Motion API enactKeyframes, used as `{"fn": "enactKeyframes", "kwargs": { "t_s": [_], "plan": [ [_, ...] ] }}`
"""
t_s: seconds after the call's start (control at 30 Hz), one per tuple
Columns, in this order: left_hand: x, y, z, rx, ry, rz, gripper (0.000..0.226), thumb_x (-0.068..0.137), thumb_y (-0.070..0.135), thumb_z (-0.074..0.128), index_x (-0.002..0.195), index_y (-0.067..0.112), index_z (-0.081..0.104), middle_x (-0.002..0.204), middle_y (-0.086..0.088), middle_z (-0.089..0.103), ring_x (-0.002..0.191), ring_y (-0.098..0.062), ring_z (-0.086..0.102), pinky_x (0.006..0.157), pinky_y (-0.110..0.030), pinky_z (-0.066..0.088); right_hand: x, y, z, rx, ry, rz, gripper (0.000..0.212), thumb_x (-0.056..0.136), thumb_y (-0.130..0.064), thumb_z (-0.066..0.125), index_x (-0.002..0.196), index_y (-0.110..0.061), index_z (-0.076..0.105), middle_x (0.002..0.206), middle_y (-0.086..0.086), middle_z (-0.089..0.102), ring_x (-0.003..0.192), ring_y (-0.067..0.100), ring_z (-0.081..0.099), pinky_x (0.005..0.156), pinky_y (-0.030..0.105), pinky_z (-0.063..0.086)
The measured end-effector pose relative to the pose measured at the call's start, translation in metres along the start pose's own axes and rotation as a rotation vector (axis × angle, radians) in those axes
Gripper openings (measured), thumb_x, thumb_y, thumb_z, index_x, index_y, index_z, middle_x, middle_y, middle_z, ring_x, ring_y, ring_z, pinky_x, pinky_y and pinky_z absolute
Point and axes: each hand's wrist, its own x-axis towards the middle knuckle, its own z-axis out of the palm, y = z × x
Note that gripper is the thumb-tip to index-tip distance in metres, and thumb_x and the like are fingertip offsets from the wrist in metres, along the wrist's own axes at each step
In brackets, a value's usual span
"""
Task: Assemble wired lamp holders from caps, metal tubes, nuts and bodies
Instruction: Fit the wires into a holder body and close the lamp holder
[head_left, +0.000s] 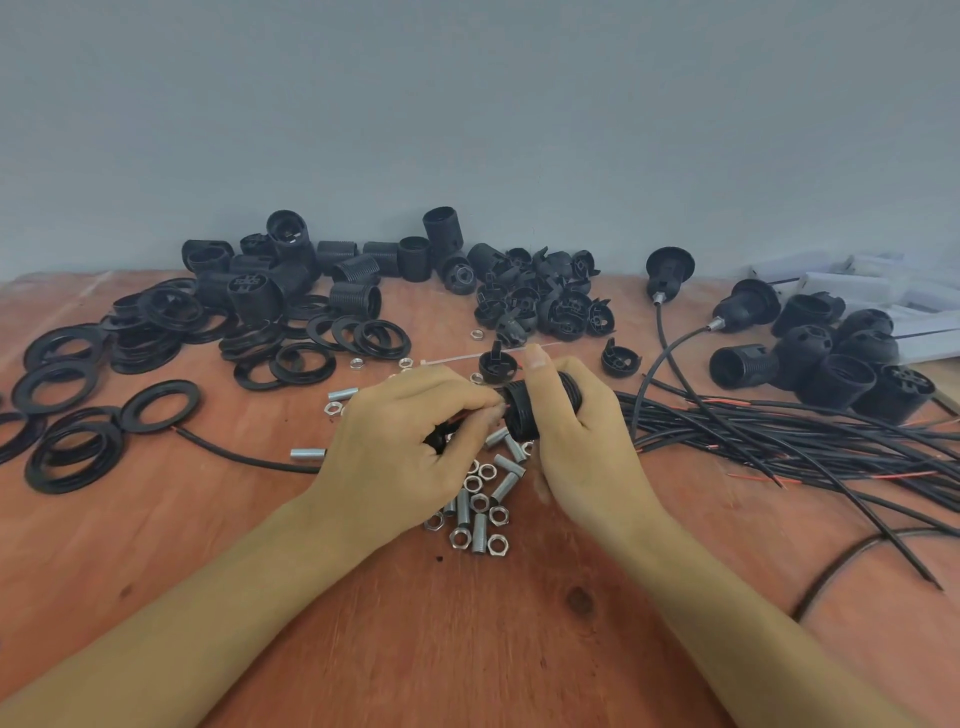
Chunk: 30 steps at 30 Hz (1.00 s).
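My right hand (576, 426) grips a black threaded lamp holder body (524, 410) over the middle of the table. My left hand (410, 431) pinches a black part with thin wire ends against the body's left end; what it holds is mostly hidden by the fingers. A black cable (249, 457) runs left from under my left hand. Loose metal tubes and nuts (480, 512) lie in a heap just below both hands. A single black cap (496, 364) stands right behind my hands.
Black rings (156, 405) spread over the left. Threaded bodies (353, 299) and a pile of caps (545, 301) line the back. Finished wired holders (670, 270) and more bodies (841, 379) sit at the right, with a bundle of black cables (779, 431) and white boxes (857, 291).
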Motion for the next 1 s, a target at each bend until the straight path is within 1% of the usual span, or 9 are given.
{"fn": "enactKeyframes", "kwargs": {
  "t_s": [0.17,0.23,0.43,0.57,0.73,0.8,0.87,0.93,1.0],
  "plan": [
    [0.002,0.001,0.003,0.001,0.038,-0.001,0.005,0.084,0.002,0.070,0.084,0.002,0.075,0.077,-0.001,0.070,0.068,-0.010,0.062,0.066,-0.017,0.047,-0.001,-0.010,0.004,-0.008,0.044,-0.028,0.041,0.090,-0.064,0.038,0.076,-0.028,0.055,0.055,-0.016,0.046,0.050,0.002,0.042,0.053,0.021,0.038],
    [0.003,0.000,0.001,-0.007,0.045,-0.011,0.005,0.085,0.003,0.069,0.084,0.003,0.074,0.074,0.002,0.068,0.065,-0.007,0.059,0.064,-0.015,0.044,0.001,-0.011,0.004,0.033,0.012,0.024,0.038,0.096,-0.060,0.036,0.069,-0.040,0.053,0.053,-0.018,0.047,0.048,0.002,0.043,0.054,0.025,0.035],
    [0.001,0.000,0.002,-0.050,0.020,-0.024,0.005,0.085,0.003,0.068,0.083,0.004,0.073,0.071,0.006,0.067,0.062,-0.004,0.058,0.059,-0.012,0.043,-0.002,-0.006,0.002,0.087,-0.027,0.031,0.030,0.103,-0.040,0.041,0.078,-0.026,0.051,0.051,-0.017,0.046,0.044,-0.001,0.046,0.040,0.010,0.039],
    [0.001,-0.002,0.001,-0.062,-0.023,-0.010,0.005,0.083,0.001,0.069,0.083,0.005,0.073,0.073,0.010,0.067,0.066,0.004,0.058,0.064,-0.006,0.040,-0.001,-0.005,0.002,0.006,-0.027,-0.036,0.026,0.104,-0.033,0.043,0.084,-0.020,0.054,0.061,-0.021,0.055,0.055,-0.006,0.050,0.049,0.004,0.040],
    [0.005,0.002,0.001,-0.121,-0.060,-0.037,0.007,0.083,0.002,0.070,0.086,0.008,0.073,0.073,0.015,0.066,0.064,0.004,0.059,0.062,-0.006,0.041,0.001,-0.007,-0.008,-0.132,-0.056,-0.137,0.025,0.097,-0.048,0.043,0.085,-0.030,0.056,0.065,-0.001,0.058,0.054,0.011,0.048,0.053,0.029,0.041],
    [0.008,0.005,0.000,-0.233,-0.051,-0.136,0.008,0.083,0.009,0.072,0.089,0.014,0.074,0.070,0.015,0.068,0.061,0.000,0.062,0.058,-0.008,0.043,0.005,-0.008,-0.012,-0.084,-0.057,-0.157,0.029,0.092,-0.055,0.046,0.092,-0.028,0.058,0.064,-0.003,0.057,0.049,0.010,0.045,0.045,0.025,0.035],
    [0.009,0.005,-0.003,-0.342,-0.042,-0.245,0.018,0.079,0.026,0.077,0.096,0.023,0.072,0.084,0.013,0.073,0.073,-0.003,0.069,0.064,-0.013,0.050,0.010,-0.008,-0.017,0.020,-0.018,-0.165,0.025,0.090,-0.050,0.054,0.100,-0.027,0.057,0.065,-0.013,0.060,0.048,0.001,0.048,0.045,0.012,0.035],
    [0.009,0.000,-0.006,-0.407,-0.063,-0.336,0.040,0.070,0.041,0.080,0.106,0.031,0.067,0.097,0.014,0.073,0.090,-0.006,0.070,0.074,-0.014,0.053,0.013,-0.008,-0.020,0.096,0.029,-0.186,0.024,0.090,-0.042,0.060,0.105,-0.024,0.055,0.067,-0.015,0.064,0.049,0.000,0.054,0.047,0.009,0.038],
    [0.010,-0.005,-0.008,-0.501,-0.112,-0.402,0.054,0.063,0.041,0.083,0.112,0.032,0.063,0.104,0.012,0.072,0.099,-0.010,0.069,0.081,-0.017,0.054,0.015,-0.008,-0.023,0.139,0.066,-0.234,0.023,0.091,-0.036,0.060,0.107,-0.019,0.055,0.066,-0.015,0.064,0.051,0.000,0.057,0.049,0.008,0.040]
  ]
}}
